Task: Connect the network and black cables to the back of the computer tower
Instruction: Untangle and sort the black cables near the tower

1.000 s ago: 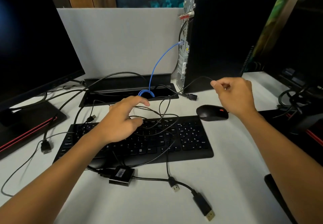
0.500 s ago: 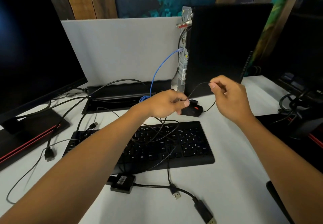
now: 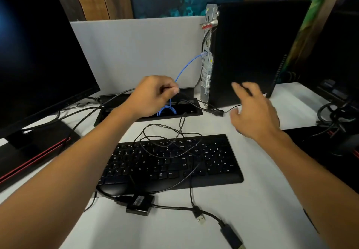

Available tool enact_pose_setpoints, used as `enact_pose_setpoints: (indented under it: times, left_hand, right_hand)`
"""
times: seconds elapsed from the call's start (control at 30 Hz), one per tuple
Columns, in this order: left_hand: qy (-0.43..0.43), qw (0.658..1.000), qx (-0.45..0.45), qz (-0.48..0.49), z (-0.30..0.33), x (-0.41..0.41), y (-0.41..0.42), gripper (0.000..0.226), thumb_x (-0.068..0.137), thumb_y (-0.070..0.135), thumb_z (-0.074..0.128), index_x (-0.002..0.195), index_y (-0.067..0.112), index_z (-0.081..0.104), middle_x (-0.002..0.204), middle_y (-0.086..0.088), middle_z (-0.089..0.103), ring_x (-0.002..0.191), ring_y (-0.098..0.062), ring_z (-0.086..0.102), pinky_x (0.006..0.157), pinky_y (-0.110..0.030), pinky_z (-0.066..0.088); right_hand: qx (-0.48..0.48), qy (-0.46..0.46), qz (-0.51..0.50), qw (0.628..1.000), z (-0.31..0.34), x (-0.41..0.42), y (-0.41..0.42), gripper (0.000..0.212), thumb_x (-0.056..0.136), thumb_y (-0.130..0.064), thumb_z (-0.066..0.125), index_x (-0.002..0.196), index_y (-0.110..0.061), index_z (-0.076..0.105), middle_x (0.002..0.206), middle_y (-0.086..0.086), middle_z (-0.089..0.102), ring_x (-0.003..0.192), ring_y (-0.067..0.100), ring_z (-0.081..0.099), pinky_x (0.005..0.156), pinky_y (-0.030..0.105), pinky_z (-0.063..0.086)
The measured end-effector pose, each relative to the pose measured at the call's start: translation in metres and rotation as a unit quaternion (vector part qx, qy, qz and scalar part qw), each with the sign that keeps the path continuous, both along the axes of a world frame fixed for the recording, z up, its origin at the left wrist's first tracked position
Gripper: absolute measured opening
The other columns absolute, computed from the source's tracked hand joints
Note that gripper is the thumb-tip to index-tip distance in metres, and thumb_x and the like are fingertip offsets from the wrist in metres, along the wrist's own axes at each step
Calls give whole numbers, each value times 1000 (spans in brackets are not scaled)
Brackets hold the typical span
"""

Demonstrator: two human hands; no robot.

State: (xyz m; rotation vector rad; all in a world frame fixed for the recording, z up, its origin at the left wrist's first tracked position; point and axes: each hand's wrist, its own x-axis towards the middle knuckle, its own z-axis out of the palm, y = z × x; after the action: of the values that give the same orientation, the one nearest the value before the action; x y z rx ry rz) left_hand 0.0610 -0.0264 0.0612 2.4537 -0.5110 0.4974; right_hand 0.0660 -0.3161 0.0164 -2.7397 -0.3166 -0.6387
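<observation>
The open cable well (image 3: 196, 110) sunk in the desk (image 3: 242, 219), just left of the computer tower (image 3: 252, 50), holds a coiled loop of the blue network cable (image 3: 186, 68) and several black leads that pass through it. From that loop the blue network cable rises to the tower's rear panel (image 3: 207, 58), where its clear plug sits in a port.

The left hand (image 3: 153, 95) hovers over the well, left of the tower, fingers curled together and pinching a thin black cable (image 3: 171, 132) whose slack loops fall across the keyboard (image 3: 174, 161) in front of the tower. The right hand (image 3: 252, 112) is spread apart, holding nothing, blurred, right at the tower's lower front corner. A black power plug (image 3: 217, 111) lies on the desk at the tower's foot, unconnected.

White letters and numerals show on the keyboard keys. A small white sticker on the rear panel and a label on the black adapter box (image 3: 140, 204), below the keyboard, are too small to read.
</observation>
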Motion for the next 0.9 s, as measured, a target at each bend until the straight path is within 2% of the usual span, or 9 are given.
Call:
enact_pose_setpoints:
  times: [0.07,0.1,0.17,0.23,0.4,0.5,0.67,0.8,0.9]
  left_hand:
    - [-48,997,34,-53,13,-5,-26,11,96,19,65,93,13,74,85,0,70,76,-11,60,73,-15,43]
    - [-66,994,50,-73,19,-7,-37,11,95,20,66,93,13,75,86,1,70,76,-12,61,73,-17,44]
    - [-81,989,82,-98,29,-10,-47,11,94,24,68,92,15,75,82,3,71,74,-12,62,73,-16,44]
    - [-60,986,127,-92,32,-11,-38,16,94,31,69,87,16,72,72,5,67,66,-12,56,69,-11,37]
    - [28,978,201,48,10,-7,46,44,98,41,62,60,28,44,53,5,44,58,-20,45,72,-35,36]
    - [42,969,209,127,-1,-17,87,39,95,40,66,61,34,48,58,10,52,68,-26,53,76,-37,41]
    - [34,963,187,191,-10,-37,131,35,94,33,66,63,23,51,55,6,53,61,-30,51,66,-39,50]
    - [63,985,-48,153,-15,-62,124,28,96,36,58,77,16,63,70,-10,64,70,-34,60,70,-43,51]
    - [59,989,-93,102,-15,-79,92,28,96,32,40,83,17,60,78,8,60,75,-7,56,76,-31,45]
  right_hand:
    - [52,-21,169,984,11,-15,25,71,91,-23,67,156,-22,40,149,1,49,117,18,63,99,33,52]
    - [90,10,225,970,15,-21,37,65,92,-24,68,152,-22,45,134,-2,61,102,5,66,92,23,51]
    - [177,31,264,948,20,-28,54,30,97,-25,65,127,-21,63,85,-10,67,63,2,59,64,16,45]
    - [219,-38,240,945,23,-26,54,14,103,-25,61,101,-18,73,66,-10,61,57,4,55,55,15,37]
    - [226,-70,77,968,7,3,7,31,106,-26,54,86,-9,71,66,-16,58,63,2,57,58,8,34]
    - [213,-32,-5,977,-9,18,-16,34,107,-28,51,86,-7,68,69,-6,60,71,20,61,65,26,39]
    - [237,-20,-101,966,-16,30,-36,36,108,-30,48,89,-7,68,82,10,66,84,30,59,75,32,38]
    - [201,-2,-77,977,-24,32,-36,31,107,-27,51,95,-8,71,92,14,71,94,37,63,83,38,46]
    - [150,25,-59,987,-16,23,-14,36,104,-23,54,138,-14,62,128,17,63,119,38,58,103,43,46]
